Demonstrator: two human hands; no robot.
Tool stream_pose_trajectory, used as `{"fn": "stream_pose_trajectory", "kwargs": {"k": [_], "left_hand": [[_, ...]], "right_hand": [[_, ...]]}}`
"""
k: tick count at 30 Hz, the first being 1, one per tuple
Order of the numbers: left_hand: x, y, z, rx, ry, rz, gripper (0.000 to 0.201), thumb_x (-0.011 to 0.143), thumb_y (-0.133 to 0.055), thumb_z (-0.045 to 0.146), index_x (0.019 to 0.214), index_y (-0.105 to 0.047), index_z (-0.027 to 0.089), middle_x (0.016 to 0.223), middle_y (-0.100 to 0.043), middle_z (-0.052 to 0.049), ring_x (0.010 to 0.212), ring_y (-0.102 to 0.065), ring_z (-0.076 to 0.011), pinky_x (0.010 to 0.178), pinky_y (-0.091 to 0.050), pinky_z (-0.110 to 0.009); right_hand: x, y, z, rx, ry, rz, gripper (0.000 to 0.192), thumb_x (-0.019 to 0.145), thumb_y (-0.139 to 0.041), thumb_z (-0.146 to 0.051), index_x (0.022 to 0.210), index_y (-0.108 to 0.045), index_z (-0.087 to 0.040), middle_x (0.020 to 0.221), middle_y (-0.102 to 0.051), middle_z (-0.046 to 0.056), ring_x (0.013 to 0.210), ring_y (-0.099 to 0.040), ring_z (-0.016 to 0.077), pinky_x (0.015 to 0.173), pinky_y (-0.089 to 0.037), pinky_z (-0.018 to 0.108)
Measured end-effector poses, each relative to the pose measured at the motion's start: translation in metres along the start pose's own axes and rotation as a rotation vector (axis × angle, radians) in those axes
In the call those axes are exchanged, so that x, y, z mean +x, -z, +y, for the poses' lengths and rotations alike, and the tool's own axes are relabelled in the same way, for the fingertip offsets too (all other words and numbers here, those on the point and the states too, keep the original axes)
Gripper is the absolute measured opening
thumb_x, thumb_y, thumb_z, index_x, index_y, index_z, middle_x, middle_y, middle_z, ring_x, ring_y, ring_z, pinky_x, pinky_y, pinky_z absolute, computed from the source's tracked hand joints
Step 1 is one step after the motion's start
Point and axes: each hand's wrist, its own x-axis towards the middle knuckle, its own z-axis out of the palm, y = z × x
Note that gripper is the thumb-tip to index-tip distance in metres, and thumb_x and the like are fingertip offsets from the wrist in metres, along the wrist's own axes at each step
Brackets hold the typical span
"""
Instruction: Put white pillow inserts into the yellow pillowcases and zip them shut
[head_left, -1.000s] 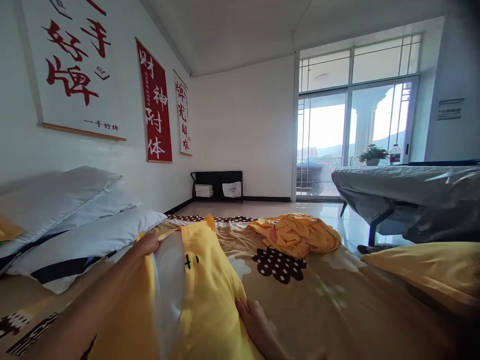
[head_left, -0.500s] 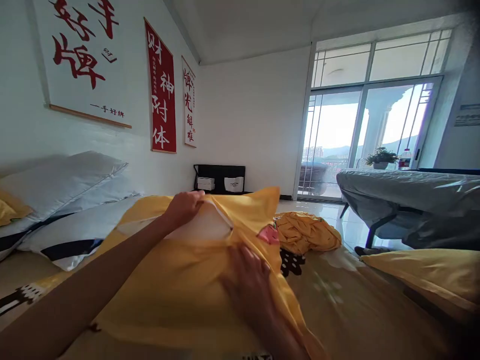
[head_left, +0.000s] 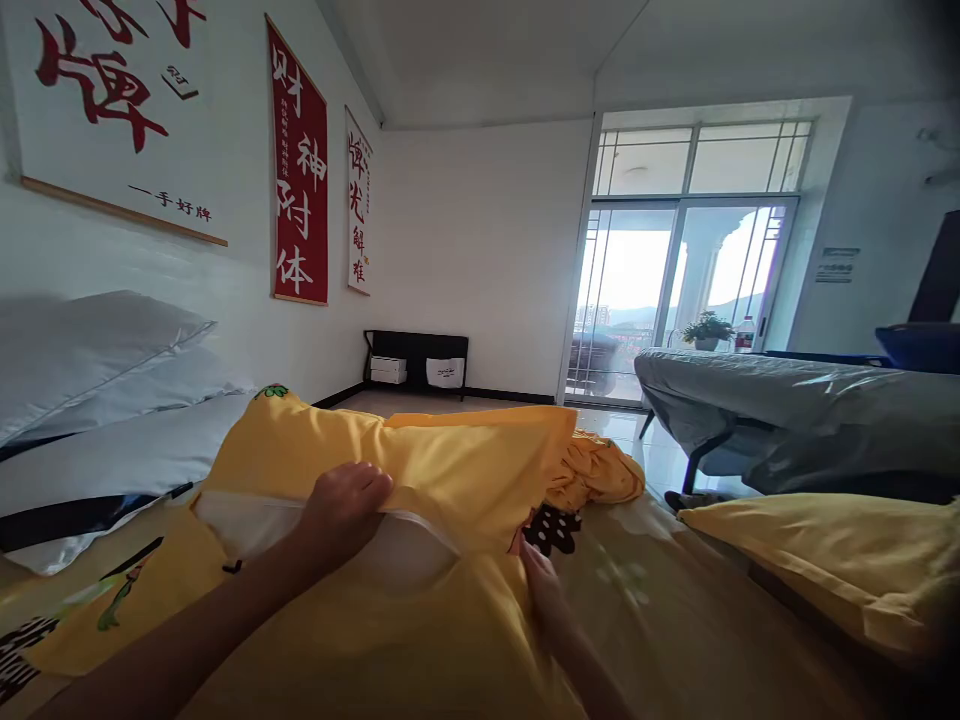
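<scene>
A yellow pillowcase (head_left: 420, 470) with a white pillow (head_left: 390, 555) showing through its opening lies in front of me on the patterned bedspread (head_left: 675, 600). My left hand (head_left: 341, 505) grips the upper edge of the opening, fingers curled over the yellow cloth. At the right end of that opening my right hand (head_left: 544, 585) pinches the cloth. A crumpled yellow cloth (head_left: 600, 470) lies just beyond the pillow.
White pillows (head_left: 90, 370) are stacked at the left against the wall with hanging scrolls (head_left: 300, 170). Another yellow pillow (head_left: 825, 555) lies at the right. A grey-covered table (head_left: 787, 400) stands beyond the bed near the glass doors (head_left: 660, 290).
The pillow has turned and settled lower in front of me. My left hand moved down along the opening's edge, and my right hand slid to the opening's right end.
</scene>
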Motion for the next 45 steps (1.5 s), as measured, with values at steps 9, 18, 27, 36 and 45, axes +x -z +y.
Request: {"fn": "stream_pose_trajectory", "kwargs": {"k": [9, 18, 27, 36, 45], "left_hand": [[0.033, 0.026, 0.030, -0.117, -0.058, 0.133, 0.025, 0.081, -0.039, 0.003, 0.062, -0.039, 0.020, 0.055, -0.043, 0.000, 0.055, -0.037, -0.0146, 0.053, -0.025, -0.030], [0.015, -0.001, 0.057, -0.030, -0.097, -0.211, 0.017, 0.070, -0.042, 0.003, 0.068, -0.044, 0.020, 0.059, -0.049, 0.000, 0.053, -0.044, -0.0151, 0.049, -0.026, -0.030], [0.021, -0.005, 0.041, 0.084, -0.044, -0.270, 0.019, 0.079, -0.042, 0.005, 0.069, -0.048, 0.019, 0.061, -0.052, -0.001, 0.058, -0.047, -0.0160, 0.055, -0.031, -0.030], [-0.064, 0.016, -0.100, 0.359, 0.563, -0.680, 0.034, 0.074, -0.045, 0.010, 0.104, -0.061, 0.014, 0.102, -0.064, -0.012, 0.095, -0.056, -0.0280, 0.077, -0.041, -0.036], [-0.001, 0.055, -0.144, 0.235, 0.727, -0.320, 0.028, 0.083, -0.033, 0.025, 0.098, -0.056, 0.019, 0.098, -0.061, -0.004, 0.085, -0.056, -0.0202, 0.072, -0.042, -0.029]], "right_hand": [[0.029, 0.019, -0.032, -0.260, -0.031, 0.048, 0.046, 0.081, -0.038, -0.052, 0.057, -0.056, -0.017, 0.057, -0.058, 0.003, 0.058, -0.049, 0.0162, 0.053, -0.032, 0.024], [0.029, 0.048, -0.045, -0.421, -0.018, 0.183, 0.040, 0.083, -0.038, -0.046, 0.078, -0.066, -0.018, 0.074, -0.068, 0.010, 0.068, -0.060, 0.0212, 0.061, -0.042, 0.028], [0.005, -0.019, -0.134, -0.968, 0.729, -0.003, 0.053, 0.080, -0.039, -0.006, 0.131, -0.049, -0.013, 0.107, -0.063, 0.013, 0.094, -0.054, 0.0238, 0.080, -0.039, 0.036], [0.048, -0.005, -0.124, -1.140, 0.288, -0.144, 0.032, 0.083, -0.041, -0.007, 0.101, -0.063, -0.021, 0.101, -0.065, 0.006, 0.094, -0.059, 0.0186, 0.064, -0.037, 0.027], [0.091, -0.022, -0.160, -1.129, 0.234, -0.261, 0.030, 0.079, -0.045, -0.011, 0.100, -0.065, -0.020, 0.094, -0.068, 0.009, 0.089, -0.064, 0.0217, 0.066, -0.038, 0.028]]}}
